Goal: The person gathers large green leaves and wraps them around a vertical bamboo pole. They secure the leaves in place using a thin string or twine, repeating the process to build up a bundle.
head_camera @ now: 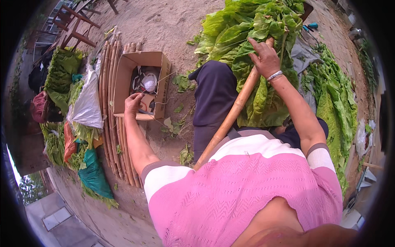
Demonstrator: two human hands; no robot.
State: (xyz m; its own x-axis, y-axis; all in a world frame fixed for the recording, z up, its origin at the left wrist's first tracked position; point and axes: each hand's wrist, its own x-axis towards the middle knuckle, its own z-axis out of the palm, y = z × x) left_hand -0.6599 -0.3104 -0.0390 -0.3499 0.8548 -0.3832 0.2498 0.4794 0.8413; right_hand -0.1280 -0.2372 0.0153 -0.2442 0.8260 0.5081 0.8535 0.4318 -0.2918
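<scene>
My left hand (133,103) is over the near left side of a cardboard box (166,83), thumb and fingertips pinched on a thin string. A ball of white string (149,82) lies inside the box. A strand from there runs right towards the leaves. My right hand (266,60), with a silver bracelet on the wrist, is around the upper part of a bamboo pole (233,119), index finger extended. The pole slants across my lap, its lower end against my side. Large green leaves (247,58), probably tobacco, hang around its upper end; their ties are partly hidden.
Bamboo poles (106,102) lie left of the box. Beyond are leaf bundles (63,75), a white plastic sheet (88,102) and a teal sack (96,174). More leaves (331,92) are piled at right. A wooden chair (77,27) stands at the far left.
</scene>
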